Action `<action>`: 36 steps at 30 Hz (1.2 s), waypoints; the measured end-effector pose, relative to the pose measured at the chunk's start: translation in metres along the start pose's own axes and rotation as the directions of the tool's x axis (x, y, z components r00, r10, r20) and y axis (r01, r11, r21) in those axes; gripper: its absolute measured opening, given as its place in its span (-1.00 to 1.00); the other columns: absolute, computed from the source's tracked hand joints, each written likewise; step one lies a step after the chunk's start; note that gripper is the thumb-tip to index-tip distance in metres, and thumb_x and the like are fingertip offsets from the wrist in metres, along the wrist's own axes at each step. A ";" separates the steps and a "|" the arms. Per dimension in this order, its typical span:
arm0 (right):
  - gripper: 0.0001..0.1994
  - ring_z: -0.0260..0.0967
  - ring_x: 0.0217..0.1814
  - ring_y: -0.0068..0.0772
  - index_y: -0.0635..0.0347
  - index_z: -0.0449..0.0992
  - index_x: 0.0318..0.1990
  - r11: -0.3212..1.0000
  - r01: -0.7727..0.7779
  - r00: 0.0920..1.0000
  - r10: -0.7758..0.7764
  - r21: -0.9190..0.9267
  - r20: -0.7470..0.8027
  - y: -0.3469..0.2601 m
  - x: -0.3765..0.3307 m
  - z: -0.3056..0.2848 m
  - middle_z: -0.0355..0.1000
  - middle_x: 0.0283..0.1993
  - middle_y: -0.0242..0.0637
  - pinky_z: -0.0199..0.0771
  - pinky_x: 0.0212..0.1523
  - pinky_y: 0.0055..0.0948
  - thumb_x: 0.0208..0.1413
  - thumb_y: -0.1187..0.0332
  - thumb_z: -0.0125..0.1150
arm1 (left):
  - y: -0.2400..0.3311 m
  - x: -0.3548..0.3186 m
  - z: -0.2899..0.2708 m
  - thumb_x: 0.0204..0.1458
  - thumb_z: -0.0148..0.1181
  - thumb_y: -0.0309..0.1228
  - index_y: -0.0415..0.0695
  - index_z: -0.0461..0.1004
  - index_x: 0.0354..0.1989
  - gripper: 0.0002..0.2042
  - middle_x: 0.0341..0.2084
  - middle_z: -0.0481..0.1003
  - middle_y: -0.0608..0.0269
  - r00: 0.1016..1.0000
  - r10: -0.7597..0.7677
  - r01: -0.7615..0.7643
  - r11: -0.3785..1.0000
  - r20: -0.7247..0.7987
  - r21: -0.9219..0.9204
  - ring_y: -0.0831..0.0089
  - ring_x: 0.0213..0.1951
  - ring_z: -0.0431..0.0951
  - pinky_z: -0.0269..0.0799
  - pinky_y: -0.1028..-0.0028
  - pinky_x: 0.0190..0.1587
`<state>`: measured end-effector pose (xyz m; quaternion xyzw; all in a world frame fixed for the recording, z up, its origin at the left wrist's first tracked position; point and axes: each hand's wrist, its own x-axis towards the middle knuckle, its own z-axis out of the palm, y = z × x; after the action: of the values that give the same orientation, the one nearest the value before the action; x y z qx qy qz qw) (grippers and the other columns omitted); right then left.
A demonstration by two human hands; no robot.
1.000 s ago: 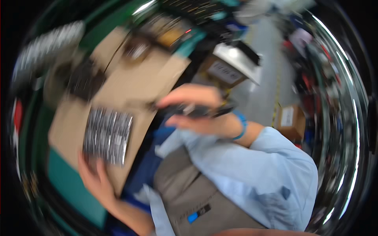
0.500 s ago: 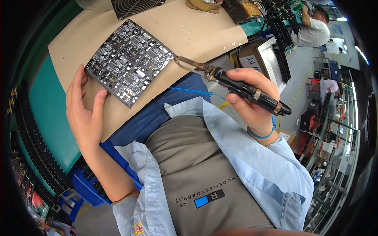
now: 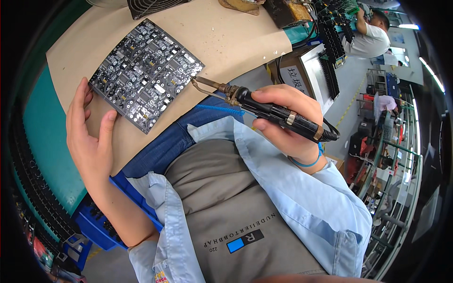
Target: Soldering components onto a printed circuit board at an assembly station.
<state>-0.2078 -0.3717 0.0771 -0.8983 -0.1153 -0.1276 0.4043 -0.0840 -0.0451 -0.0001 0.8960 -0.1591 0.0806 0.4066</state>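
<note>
A dark circuit board panel [image 3: 147, 75], dense with small parts and shiny solder joints, lies at a slant on brown paper. At its left corner is my left hand [image 3: 89, 137], with the fingers along the side edge and the thumb by the near edge; the fingertips are partly hidden. My right hand [image 3: 293, 118] grips a black-handled soldering iron [image 3: 271, 111] with a thin metal guide tube beside its tip. That tip reaches over the board's right edge, at or just above its surface; contact cannot be made out.
Brown paper [image 3: 222, 42] covers the green bench top [image 3: 66, 151]. At the back stand a black fan grille [image 3: 153, 5] and a stained metal block [image 3: 288, 12]. A cardboard box [image 3: 295, 75] stands right of the bench. A blue bin [image 3: 96, 226] sits lower left. Another person [image 3: 368, 40] works far right.
The soldering iron's tip has moved from just off the board's right corner to over its right edge. My left hand keeps its place at the board's corner; the whole view has shifted slightly.
</note>
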 end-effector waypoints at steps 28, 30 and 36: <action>-0.59 0.64 -0.20 -0.23 0.29 0.65 -0.03 1.000 0.012 1.000 -0.012 0.005 0.015 -0.001 0.002 0.001 0.64 -0.15 -0.11 0.62 -0.16 -0.40 -0.11 0.50 0.56 | -0.005 -0.001 0.000 0.08 0.41 -0.37 -0.08 0.40 0.40 -0.36 0.19 0.54 0.06 0.999 0.032 -0.032 0.999 -0.008 0.037 0.25 0.22 0.53 0.40 0.29 0.23; -0.60 0.64 -0.19 -0.23 0.29 0.64 -0.03 1.000 0.010 1.000 -0.010 0.003 0.007 -0.001 0.002 0.000 0.64 -0.15 -0.11 0.62 -0.16 -0.40 -0.11 0.50 0.55 | -0.006 0.000 0.000 0.08 0.41 -0.37 -0.08 0.40 0.39 -0.36 0.19 0.54 0.06 0.999 0.040 -0.039 0.999 -0.009 0.032 0.25 0.22 0.54 0.40 0.29 0.23; -0.59 0.64 -0.19 -0.24 0.30 0.64 -0.03 1.000 0.009 1.000 -0.009 0.010 0.009 0.000 0.002 0.000 0.64 -0.15 -0.10 0.63 -0.15 -0.40 -0.12 0.52 0.56 | -0.006 0.000 0.001 0.08 0.41 -0.37 -0.09 0.41 0.39 -0.36 0.16 0.56 0.04 0.999 0.039 -0.038 0.999 -0.014 0.020 0.24 0.21 0.54 0.40 0.30 0.23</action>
<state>-0.2055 -0.3713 0.0776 -0.8963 -0.1217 -0.1247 0.4078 -0.0820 -0.0422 -0.0054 0.8963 -0.1726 0.0964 0.3970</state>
